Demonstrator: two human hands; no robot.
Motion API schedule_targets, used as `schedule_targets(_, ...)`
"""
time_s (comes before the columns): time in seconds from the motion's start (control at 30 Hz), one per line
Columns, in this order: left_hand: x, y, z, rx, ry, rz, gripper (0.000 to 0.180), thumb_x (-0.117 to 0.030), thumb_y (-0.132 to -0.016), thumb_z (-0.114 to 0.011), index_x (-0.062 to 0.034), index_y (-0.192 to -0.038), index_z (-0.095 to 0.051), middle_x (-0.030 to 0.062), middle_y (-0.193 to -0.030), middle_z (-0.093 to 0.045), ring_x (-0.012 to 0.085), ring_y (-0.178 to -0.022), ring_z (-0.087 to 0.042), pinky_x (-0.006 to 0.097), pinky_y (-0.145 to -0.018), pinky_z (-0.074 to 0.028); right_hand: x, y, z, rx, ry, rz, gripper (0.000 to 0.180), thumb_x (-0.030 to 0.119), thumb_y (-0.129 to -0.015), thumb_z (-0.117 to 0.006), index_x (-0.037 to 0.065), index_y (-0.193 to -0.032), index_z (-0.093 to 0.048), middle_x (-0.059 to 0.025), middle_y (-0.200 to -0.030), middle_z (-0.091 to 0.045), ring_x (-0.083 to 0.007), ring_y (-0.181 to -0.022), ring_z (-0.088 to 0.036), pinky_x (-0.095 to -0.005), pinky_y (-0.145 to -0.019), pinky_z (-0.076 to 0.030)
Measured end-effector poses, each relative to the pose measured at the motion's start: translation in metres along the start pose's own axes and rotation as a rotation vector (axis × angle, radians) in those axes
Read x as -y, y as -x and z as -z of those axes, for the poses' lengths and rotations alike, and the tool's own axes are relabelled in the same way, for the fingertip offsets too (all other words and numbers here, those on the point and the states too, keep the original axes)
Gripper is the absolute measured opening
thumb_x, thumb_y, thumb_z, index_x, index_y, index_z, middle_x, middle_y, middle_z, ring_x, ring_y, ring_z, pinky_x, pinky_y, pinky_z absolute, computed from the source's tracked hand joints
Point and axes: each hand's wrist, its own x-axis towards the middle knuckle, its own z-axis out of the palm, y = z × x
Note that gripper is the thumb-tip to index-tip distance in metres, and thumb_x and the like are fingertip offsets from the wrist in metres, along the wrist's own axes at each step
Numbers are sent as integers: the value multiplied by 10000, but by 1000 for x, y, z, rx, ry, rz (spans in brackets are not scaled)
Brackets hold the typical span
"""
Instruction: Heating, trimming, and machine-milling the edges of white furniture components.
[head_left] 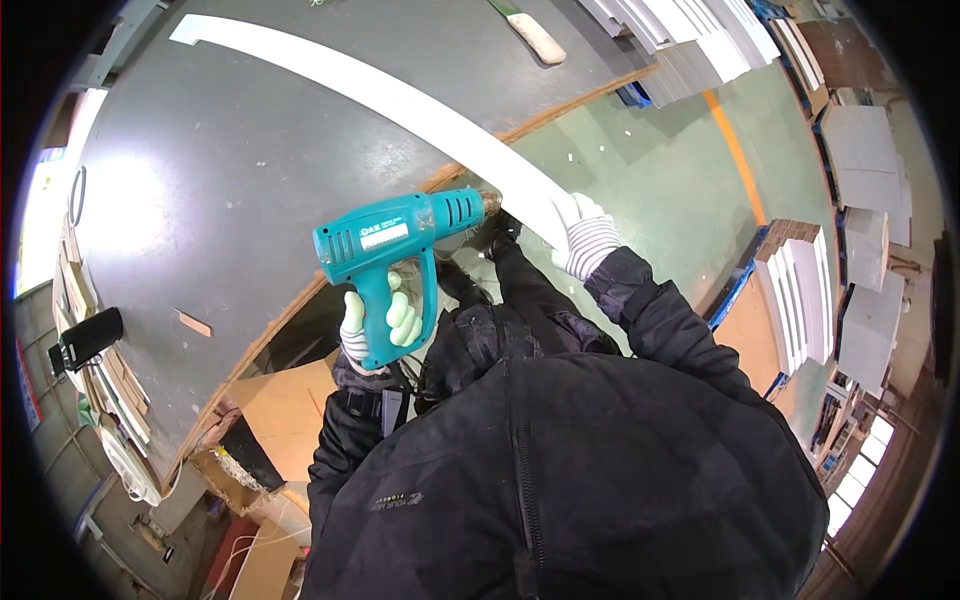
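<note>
A teal heat gun (pixel 385 240) is in my left hand (pixel 404 320), whose gloved fingers wrap round its handle. Its metal nozzle points right, close to the edge of a long white strip (pixel 400 105). My gloved right hand (pixel 588 238) grips the near right end of that strip. From there the strip runs over the table's edge and on to the far left, lying across the grey tabletop (pixel 250 150). It looks slightly curved, though the lens bends straight edges too. Whether the nozzle touches the strip I cannot tell.
A tool with a pale handle (pixel 540 40) lies at the table's far side. A small brown piece (pixel 194 323) and a black device (pixel 90 340) are at left. Stacked white panels (pixel 800 290) stand right, more panels (pixel 690 55) far right. Below the table is a cardboard box (pixel 285 415).
</note>
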Motion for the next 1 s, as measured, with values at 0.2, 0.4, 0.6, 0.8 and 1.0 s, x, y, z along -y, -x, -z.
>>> schedule_targets(0.2,4,-1,2,-78,0,9,662,-599,-944,-486,-49,-1306,-421,14,-740,-499,134,-563,-453,300,-560,-343,-2,0,0,-13,-61,-8,779,333,-681,-710,134,-1367,-401,-240,-1235,-515,-432,-1046,-575,-521,-882,-476)
schedule_targets(0.4,6,-4,2,-78,-12,5,664,-596,-945,-489,-45,-1309,-427,15,-743,-503,136,-565,-457,300,-558,-344,-2,-1,2,16,-18,-33,826,328,-678,-711,144,-1406,-366,-234,-1281,-489,-420,-1109,-546,-528,-907,-454)
schedule_targets(0.6,5,-6,8,-46,7,15,670,-589,-948,-487,-35,-1320,-430,29,-769,-519,154,-592,-472,311,-576,-351,-2,3,1,-95,9,2,678,321,-723,-680,142,-1337,-455,-173,-1159,-545,-390,-1007,-584,-509,-847,-469)
schedule_targets(0.8,4,-4,9,-18,14,22,677,-586,-954,-473,-29,-1338,-439,38,-786,-523,167,-617,-481,322,-596,-354,0,-2,12,123,-52,-70,874,333,-669,-724,153,-1430,-335,-227,-1331,-455,-409,-1155,-526,-522,-950,-426)
schedule_targets(1.0,3,-4,9,-11,4,25,686,-590,-952,-471,-32,-1349,-440,38,-785,-521,167,-616,-478,323,-595,-354,-2,-2,6,104,-50,-57,860,323,-674,-710,154,-1430,-336,-231,-1314,-470,-412,-1143,-534,-524,-934,-437)
